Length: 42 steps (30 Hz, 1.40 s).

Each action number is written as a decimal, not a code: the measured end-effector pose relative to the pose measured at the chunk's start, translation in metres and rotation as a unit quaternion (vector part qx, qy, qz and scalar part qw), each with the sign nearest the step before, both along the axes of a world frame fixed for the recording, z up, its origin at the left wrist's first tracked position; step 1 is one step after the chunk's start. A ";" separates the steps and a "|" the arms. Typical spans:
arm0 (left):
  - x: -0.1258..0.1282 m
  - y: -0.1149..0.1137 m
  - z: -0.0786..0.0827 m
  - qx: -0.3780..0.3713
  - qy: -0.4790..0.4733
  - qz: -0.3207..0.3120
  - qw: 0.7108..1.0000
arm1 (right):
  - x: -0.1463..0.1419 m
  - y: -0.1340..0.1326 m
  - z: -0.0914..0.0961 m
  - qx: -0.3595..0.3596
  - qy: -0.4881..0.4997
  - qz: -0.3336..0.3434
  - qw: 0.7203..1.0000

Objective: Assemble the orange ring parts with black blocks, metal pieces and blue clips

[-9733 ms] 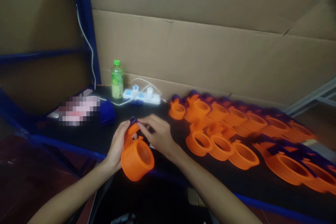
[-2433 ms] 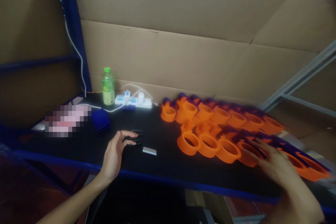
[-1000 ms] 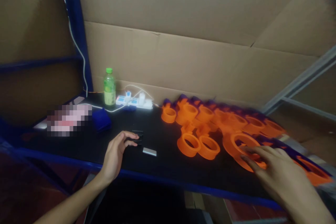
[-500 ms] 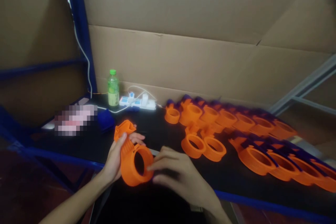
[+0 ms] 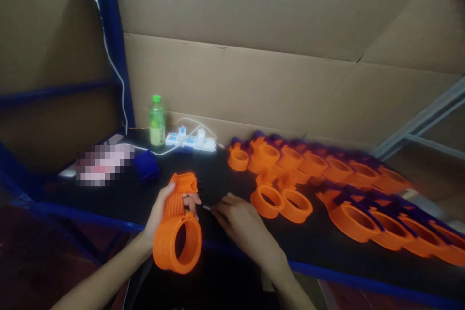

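Observation:
My left hand (image 5: 160, 215) is wrapped round the ribbed handle of an orange plastic tape dispenser (image 5: 165, 244). Its round ring hangs toward me and its flared head points away, with the thumb on the near side and fingertips showing behind. Just to the right, low over the black tabletop, my right hand (image 5: 241, 227) has its fingers closed. A thin metal-tipped tool (image 5: 207, 208) sticks out from these fingertips; the rest of it is hidden by the hand.
Several more orange tape dispensers (image 5: 269, 202) with dark blue parts stand in rows at the right. A green-capped bottle (image 5: 157, 123) and a white power strip (image 5: 196, 142) are at the back. A blue object (image 5: 147, 165) lies at left, beside a blurred-out item (image 5: 103, 167).
My right hand has left the dispenser's ring and moved away to the thin tool on the table. The dispenser has turned in my left hand, its ring shifting left and lower.

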<state>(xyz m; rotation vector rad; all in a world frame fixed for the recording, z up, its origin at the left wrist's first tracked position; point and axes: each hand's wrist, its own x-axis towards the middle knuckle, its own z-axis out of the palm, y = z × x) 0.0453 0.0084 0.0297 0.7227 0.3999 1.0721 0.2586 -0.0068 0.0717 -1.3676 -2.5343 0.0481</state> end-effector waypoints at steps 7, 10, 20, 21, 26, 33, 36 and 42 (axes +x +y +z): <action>-0.001 0.000 0.001 0.000 0.018 -0.030 0.999 | -0.004 -0.001 0.001 -0.011 -0.011 -0.032 0.999; 0.000 0.001 0.000 -0.003 0.025 -0.038 0.999 | -0.002 0.000 0.004 -0.048 0.027 -0.039 0.998; 0.003 -0.002 0.003 0.002 0.082 -0.034 0.996 | 0.014 -0.006 0.024 -0.241 0.377 -0.015 0.894; 0.004 -0.002 0.004 0.022 0.093 -0.031 0.995 | 0.015 -0.006 0.024 -0.262 0.401 -0.011 0.878; 0.006 -0.001 0.004 0.068 0.105 -0.043 0.991 | 0.018 -0.004 0.019 -0.346 0.460 -0.011 0.818; 0.005 -0.002 0.000 0.079 0.107 -0.044 0.990 | 0.018 -0.003 0.018 -0.389 0.478 -0.009 0.787; 0.004 0.000 -0.004 0.088 0.122 -0.041 0.988 | 0.018 -0.007 0.024 -0.360 0.447 -0.012 0.819; 0.005 0.003 -0.008 0.102 0.184 -0.058 0.976 | 0.019 -0.018 0.038 -0.271 0.344 -0.030 0.898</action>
